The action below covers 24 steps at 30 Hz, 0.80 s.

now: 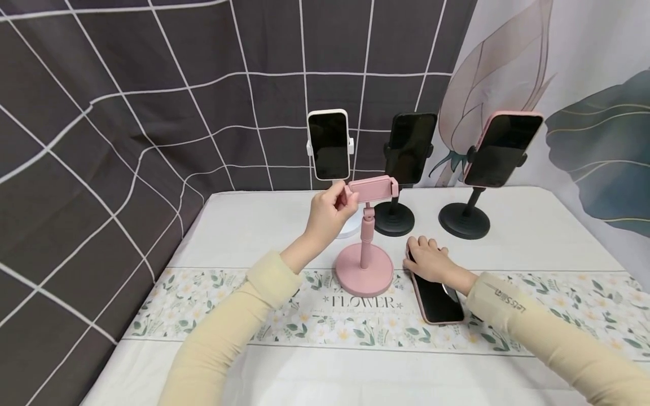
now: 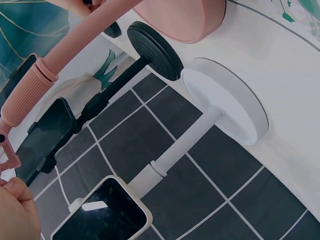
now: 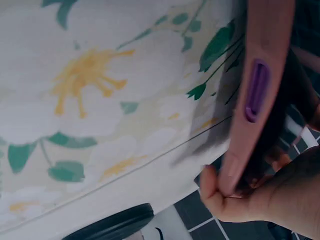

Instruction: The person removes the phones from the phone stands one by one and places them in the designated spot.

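Observation:
A pink phone stand [image 1: 365, 239] stands upright on its round base, its clamp [image 1: 373, 189] holding no phone. My left hand [image 1: 327, 213] pinches the clamp's left end between thumb and fingers; in the left wrist view only part of that hand [image 2: 19, 215] shows. To the right of the stand, a pink-edged smartphone [image 1: 438, 304] is low over the table, dark screen up. My right hand [image 1: 430, 263] holds its far end from above. The right wrist view shows the fingers curled round the phone's edge [image 3: 250, 135]. The palm hides part of the screen.
Behind stand a white phone stand with a phone [image 1: 329, 145], a black stand with a black phone [image 1: 410, 148], and another black stand with a pink-edged phone [image 1: 500, 149]. A floral runner [image 1: 213, 293] crosses the white table. A dark grid curtain [image 1: 152, 113] hangs behind.

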Each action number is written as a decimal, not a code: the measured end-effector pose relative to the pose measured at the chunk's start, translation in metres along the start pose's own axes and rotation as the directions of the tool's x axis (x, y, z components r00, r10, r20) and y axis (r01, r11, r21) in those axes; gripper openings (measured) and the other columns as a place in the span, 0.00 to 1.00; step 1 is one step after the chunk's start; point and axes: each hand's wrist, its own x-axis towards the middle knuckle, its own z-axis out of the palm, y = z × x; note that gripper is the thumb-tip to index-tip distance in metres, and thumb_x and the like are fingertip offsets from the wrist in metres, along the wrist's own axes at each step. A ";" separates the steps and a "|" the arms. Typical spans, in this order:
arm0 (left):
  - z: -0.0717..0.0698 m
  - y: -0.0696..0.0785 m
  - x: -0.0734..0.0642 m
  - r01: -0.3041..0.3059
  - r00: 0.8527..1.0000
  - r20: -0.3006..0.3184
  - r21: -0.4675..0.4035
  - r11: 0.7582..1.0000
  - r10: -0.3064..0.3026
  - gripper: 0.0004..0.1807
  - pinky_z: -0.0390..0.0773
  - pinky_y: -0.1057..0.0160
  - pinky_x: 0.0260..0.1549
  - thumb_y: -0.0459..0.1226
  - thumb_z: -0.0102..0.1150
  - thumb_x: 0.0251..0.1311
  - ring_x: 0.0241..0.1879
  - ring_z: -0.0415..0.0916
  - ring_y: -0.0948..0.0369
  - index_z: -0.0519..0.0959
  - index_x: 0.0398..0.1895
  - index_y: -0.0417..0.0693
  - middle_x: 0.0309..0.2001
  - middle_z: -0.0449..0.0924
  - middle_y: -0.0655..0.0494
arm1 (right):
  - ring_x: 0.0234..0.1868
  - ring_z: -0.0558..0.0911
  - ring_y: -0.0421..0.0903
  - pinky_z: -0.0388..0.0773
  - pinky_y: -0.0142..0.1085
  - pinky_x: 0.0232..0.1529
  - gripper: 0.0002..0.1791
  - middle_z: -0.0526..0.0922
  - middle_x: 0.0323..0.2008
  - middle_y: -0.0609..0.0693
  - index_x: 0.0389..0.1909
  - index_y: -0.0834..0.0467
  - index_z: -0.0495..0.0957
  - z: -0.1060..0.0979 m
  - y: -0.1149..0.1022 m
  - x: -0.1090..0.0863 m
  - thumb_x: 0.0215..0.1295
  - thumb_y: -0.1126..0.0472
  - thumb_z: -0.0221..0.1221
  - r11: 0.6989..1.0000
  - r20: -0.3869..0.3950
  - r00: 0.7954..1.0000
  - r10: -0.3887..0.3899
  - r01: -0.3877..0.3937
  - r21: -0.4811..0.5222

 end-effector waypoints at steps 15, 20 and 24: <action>-0.003 0.001 0.003 -0.006 1.000 0.022 -0.011 1.000 0.006 0.12 0.57 0.72 0.21 0.38 0.51 0.57 0.18 0.61 0.63 0.66 0.21 0.42 0.14 0.64 0.52 | 0.39 0.60 0.60 0.61 0.53 0.33 0.11 0.61 0.34 0.61 0.28 0.63 0.61 0.011 -0.007 0.000 0.62 0.62 0.53 0.997 -0.031 0.997 0.072 -0.071 0.017; -0.004 0.003 0.003 0.023 0.999 0.028 -0.013 1.000 -0.022 0.12 0.58 0.72 0.21 0.37 0.52 0.58 0.18 0.62 0.62 0.67 0.21 0.41 0.15 0.66 0.51 | 0.41 0.61 0.61 0.61 0.56 0.36 0.11 0.61 0.35 0.62 0.29 0.63 0.61 0.017 -0.009 0.000 0.64 0.62 0.52 0.997 -0.036 0.996 0.081 -0.081 0.000; -0.007 0.008 0.001 0.097 0.995 0.012 -0.036 0.995 -0.097 0.08 0.69 0.73 0.24 0.37 0.56 0.58 0.20 0.71 0.60 0.78 0.32 0.40 0.24 0.77 0.49 | 0.41 0.61 0.61 0.61 0.56 0.37 0.11 0.61 0.35 0.61 0.29 0.63 0.61 0.019 -0.010 -0.001 0.65 0.62 0.52 0.997 -0.044 0.996 0.077 -0.077 0.005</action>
